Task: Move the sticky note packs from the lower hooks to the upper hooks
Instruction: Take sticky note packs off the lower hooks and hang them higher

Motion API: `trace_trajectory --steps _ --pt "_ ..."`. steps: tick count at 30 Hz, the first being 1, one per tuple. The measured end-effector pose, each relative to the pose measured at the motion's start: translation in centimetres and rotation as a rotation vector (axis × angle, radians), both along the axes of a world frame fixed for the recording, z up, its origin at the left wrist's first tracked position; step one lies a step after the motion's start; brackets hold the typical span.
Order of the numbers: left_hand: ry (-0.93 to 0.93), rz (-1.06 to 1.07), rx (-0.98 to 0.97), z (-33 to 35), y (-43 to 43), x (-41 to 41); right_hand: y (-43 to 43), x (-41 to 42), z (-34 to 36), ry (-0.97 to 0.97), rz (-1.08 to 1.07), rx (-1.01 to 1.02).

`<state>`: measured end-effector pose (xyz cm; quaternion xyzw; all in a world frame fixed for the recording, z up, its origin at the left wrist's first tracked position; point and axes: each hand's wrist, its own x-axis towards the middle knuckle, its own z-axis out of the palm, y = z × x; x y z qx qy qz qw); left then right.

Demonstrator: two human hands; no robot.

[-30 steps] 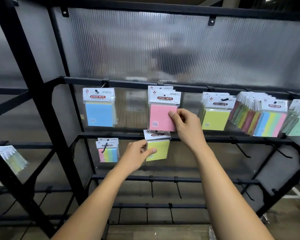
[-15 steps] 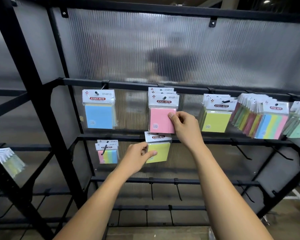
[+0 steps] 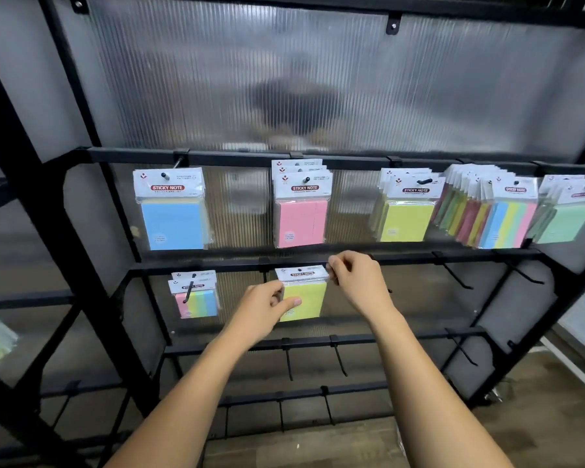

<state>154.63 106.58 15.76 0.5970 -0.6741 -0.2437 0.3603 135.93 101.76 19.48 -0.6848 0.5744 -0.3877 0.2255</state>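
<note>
left hand (image 3: pixel 262 309): pinching yellow pack (image 3: pixel 304 300), left edge
right hand (image 3: pixel 355 282): fingers closed on header's right corner
target: yellow stack (image 3: pixel 406 211), up-right, nearer right hand
pack axis: vertical

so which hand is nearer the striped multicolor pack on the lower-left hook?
Left. The left hand grips the yellow pack just right of the striped pack; the right hand pinches that yellow pack's far top corner, farther away.
</note>
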Motion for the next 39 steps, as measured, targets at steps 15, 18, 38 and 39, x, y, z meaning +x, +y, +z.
trace_trajectory --steps 15,18,38,39 --pt "0.17 -0.297 0.022 0.0 -2.7 -10.0 5.6 -10.2 -5.1 -0.18 -0.005 0.018" --pt "0.151 -0.284 -0.015 0.5 -3.4 -12.5 4.9 -13.1 -4.6 -0.147 0.018 0.005" --pt "-0.39 0.247 -0.156 1.9 -2.1 -18.8 0.8 -20.1 0.7 -0.16 0.281 -0.191" --pt "-0.431 0.27 -0.181 2.3 -2.1 -18.9 0.6 -19.7 1.6 -0.174 0.29 -0.221"
